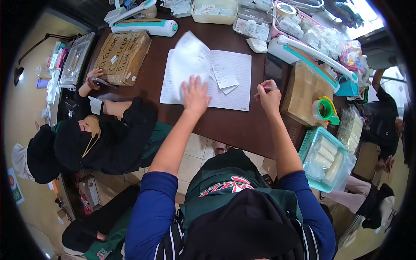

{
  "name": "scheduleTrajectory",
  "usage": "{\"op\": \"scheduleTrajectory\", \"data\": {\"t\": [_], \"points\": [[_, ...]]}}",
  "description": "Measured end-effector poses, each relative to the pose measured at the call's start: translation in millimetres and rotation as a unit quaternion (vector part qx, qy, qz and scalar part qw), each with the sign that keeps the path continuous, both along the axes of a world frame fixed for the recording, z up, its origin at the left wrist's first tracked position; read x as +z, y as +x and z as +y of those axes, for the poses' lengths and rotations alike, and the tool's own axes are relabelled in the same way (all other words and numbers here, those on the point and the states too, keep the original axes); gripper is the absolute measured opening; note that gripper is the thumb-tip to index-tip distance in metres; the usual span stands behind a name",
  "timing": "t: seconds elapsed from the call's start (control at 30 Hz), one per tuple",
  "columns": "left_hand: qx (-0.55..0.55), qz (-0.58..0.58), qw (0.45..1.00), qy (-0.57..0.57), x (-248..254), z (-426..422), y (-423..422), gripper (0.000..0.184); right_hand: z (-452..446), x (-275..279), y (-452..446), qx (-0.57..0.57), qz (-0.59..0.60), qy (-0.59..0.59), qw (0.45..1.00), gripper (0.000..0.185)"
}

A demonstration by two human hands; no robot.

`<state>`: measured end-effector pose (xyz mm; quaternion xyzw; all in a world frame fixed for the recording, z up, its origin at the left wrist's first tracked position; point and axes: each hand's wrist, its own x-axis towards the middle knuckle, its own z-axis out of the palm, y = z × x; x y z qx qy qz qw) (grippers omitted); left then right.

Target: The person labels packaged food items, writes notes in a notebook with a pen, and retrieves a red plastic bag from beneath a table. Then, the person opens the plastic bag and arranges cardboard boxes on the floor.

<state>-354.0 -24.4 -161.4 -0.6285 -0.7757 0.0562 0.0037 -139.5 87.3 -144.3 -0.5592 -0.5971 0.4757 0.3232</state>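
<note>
An open notebook [234, 97] with lined pages lies on the dark table. My left hand [196, 96] rests with its fingers spread on the lower part of the left page, where a blurred page [189, 54] is lifted and curling. Small written paper slips [224, 77] lie on the right page. To the right of the notebook, my right hand [269, 96] is closed around a pen [271, 88] above the table.
A cardboard box [123, 56] with handwriting stands at the left, near a co-worker's hand [92, 79]. On the right are a brown box [305, 89], green tape [323, 109], a teal basket [310, 173] and a white-and-teal sealer [310, 60]. Containers [214, 12] line the back.
</note>
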Motion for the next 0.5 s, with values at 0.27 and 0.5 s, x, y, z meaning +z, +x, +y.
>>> {"op": "scheduleTrajectory", "data": {"t": [0.27, 0.5], "points": [[0.183, -0.105, 0.975, 0.065, -36, -24, -51, 0.055, 2, -16, -41, 0.225, -0.159, 0.271, 0.922, 0.026], [0.332, -0.142, 0.927, 0.106, -34, -20, -77, 0.073, -5, -50, -83, 0.213, -0.310, 0.258, 0.890, 0.066]]}}
